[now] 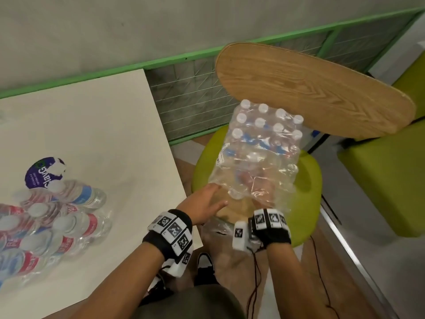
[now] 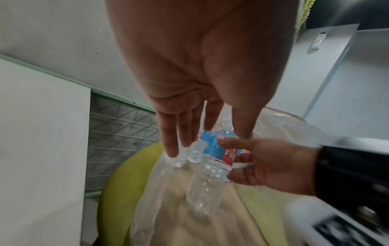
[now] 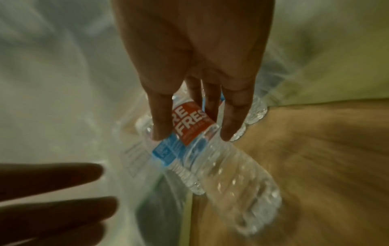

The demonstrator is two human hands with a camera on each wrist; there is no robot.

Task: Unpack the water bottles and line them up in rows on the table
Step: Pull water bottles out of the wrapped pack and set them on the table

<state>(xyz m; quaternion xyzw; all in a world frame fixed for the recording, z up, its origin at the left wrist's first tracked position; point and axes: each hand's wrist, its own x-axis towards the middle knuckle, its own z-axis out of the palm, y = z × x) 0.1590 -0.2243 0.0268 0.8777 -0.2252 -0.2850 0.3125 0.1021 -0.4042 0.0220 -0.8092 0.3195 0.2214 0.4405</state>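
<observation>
On the white table [image 1: 92, 125] at my far left stand the bottles already out [image 1: 46, 229], bunched together rather than in tidy rows, with a loose purple-printed wrapper [image 1: 43, 172] lying just behind them. My left hand [image 1: 204, 204] reaches toward the torn mouth of the plastic wrap, fingers straight and spread, grip wide and holding nothing. To its right, the shrink-wrapped pack [image 1: 259, 148] rests on a green chair [image 1: 305, 203], its white caps pointing toward the wooden chair back [image 1: 310, 88]. My right hand [image 2: 271, 164] is pushed inside the wrap, its grip curled round one water bottle [image 3: 210, 153] at the red and blue label; the bottle lies on its side.
</observation>
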